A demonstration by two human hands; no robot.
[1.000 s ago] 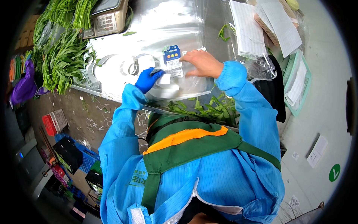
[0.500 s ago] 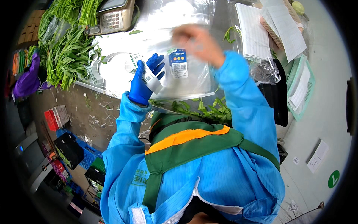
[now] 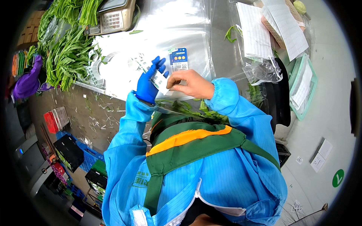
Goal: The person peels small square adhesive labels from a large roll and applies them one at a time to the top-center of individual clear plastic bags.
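My left hand (image 3: 146,87), in a blue glove, has a strip of white stickers (image 3: 160,81) lying across its palm and held by the fingers. The strip's tail curls away to the left over the table. My bare right hand (image 3: 195,85) pinches the near end of that strip between thumb and forefinger. Just beyond both hands lies a stack of clear plastic bags (image 3: 184,35), the top one bearing a blue and white label (image 3: 178,59) with a small green-white sticker at its upper left corner.
Leafy green bundles (image 3: 71,56) and a weighing scale (image 3: 112,20) stand at the far left. Papers (image 3: 254,32) lie at the far right, above a mint-green basket (image 3: 313,84). Loose leaves (image 3: 184,108) lie along the table's near edge. Crates (image 3: 56,118) sit on the littered floor.
My right hand has come back from over the bags, down and left to the sticker strip, and now grips its end. The small sticker now sits at the bag label's corner in plain view.
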